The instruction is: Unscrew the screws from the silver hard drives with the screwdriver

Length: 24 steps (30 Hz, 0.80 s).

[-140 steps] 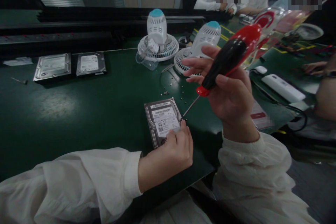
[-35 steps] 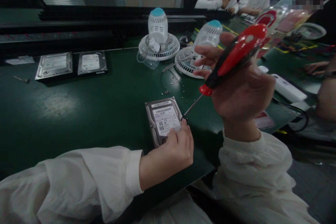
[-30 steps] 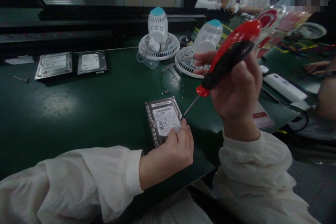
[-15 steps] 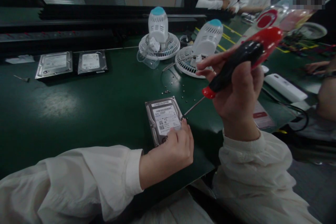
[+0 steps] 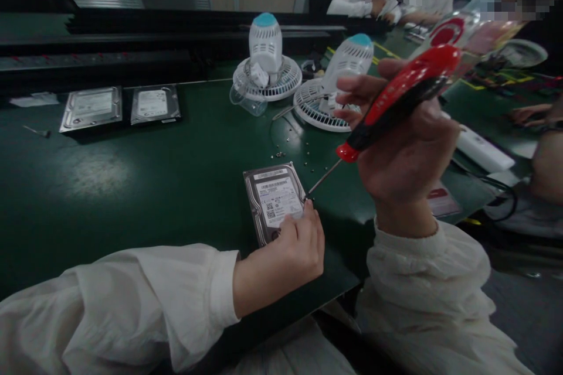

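Note:
A silver hard drive (image 5: 272,199) with a white label lies on the green mat near the front edge. My left hand (image 5: 295,246) is curled on its near right corner and holds it down. My right hand (image 5: 402,146) is wrapped round the red and black handle of a screwdriver (image 5: 391,104). The thin shaft slants down to the left, and its tip rests at the drive's right edge, just above my left fingers.
Several loose screws (image 5: 290,149) lie beyond the drive. Two small white fans (image 5: 268,61) (image 5: 341,79) and a clear cup (image 5: 245,99) stand further back. Two more hard drives (image 5: 90,108) (image 5: 155,104) lie at far left. A white remote (image 5: 484,151) and other people's hands (image 5: 528,112) are at right.
The screwdriver handle has turned in my right hand, its red side now up, and my fingers have shifted on it. The tip stays at the drive's edge. My left hand has not moved.

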Tool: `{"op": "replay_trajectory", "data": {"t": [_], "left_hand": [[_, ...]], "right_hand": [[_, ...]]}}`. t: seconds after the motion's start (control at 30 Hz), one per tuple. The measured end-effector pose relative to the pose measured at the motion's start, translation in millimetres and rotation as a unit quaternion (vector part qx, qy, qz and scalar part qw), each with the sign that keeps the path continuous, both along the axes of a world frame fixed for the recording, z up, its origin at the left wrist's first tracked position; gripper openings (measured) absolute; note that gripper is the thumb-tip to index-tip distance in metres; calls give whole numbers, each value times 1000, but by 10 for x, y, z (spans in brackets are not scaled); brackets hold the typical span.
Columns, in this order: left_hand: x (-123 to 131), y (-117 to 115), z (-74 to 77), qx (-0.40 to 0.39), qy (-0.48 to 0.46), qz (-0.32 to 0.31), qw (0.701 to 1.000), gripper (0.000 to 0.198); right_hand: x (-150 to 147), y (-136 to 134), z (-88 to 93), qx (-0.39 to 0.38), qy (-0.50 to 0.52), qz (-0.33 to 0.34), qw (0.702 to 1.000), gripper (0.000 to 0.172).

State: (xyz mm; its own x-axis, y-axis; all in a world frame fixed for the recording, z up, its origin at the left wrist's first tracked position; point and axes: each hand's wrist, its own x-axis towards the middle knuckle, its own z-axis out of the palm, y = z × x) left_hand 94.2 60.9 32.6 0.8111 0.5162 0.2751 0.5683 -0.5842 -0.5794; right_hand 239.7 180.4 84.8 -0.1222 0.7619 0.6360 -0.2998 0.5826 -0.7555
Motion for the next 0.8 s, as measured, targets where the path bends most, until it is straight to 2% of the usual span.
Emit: {"op": "replay_trajectory", "data": {"t": [0.1, 0.17, 0.23, 0.33, 0.43, 0.63, 0.7, 0.8], "left_hand": [[3, -4, 8, -2, 3, 1, 1000, 38], [3, -5, 16, 1, 2, 0, 1000, 38], [0, -7, 24, 4, 3, -3, 1000, 38], [-7, -12, 30, 3, 6, 2, 1000, 38], [-9, -19, 15, 1, 5, 6, 1000, 38], [9, -15, -32, -1, 0, 11, 1000, 39], [14, -12, -39, -1, -6, 11, 1000, 39], [17, -16, -50, 2, -10, 10, 1000, 39]], "right_hand": [[-20, -4, -39, 38, -15, -58, 997, 19], [-19, 12, -49, 57, -8, -54, 997, 18], [-4, 32, -37, 52, 1, -24, 998, 23], [22, 35, 6, -2, 0, 10, 1000, 37], [22, -3, 35, -43, -14, 12, 999, 44], [-38, -67, -2, 3, -40, -52, 998, 18], [-46, -47, -20, 3, -45, -52, 998, 21], [-39, 18, -43, -14, -30, -37, 999, 36]]}}
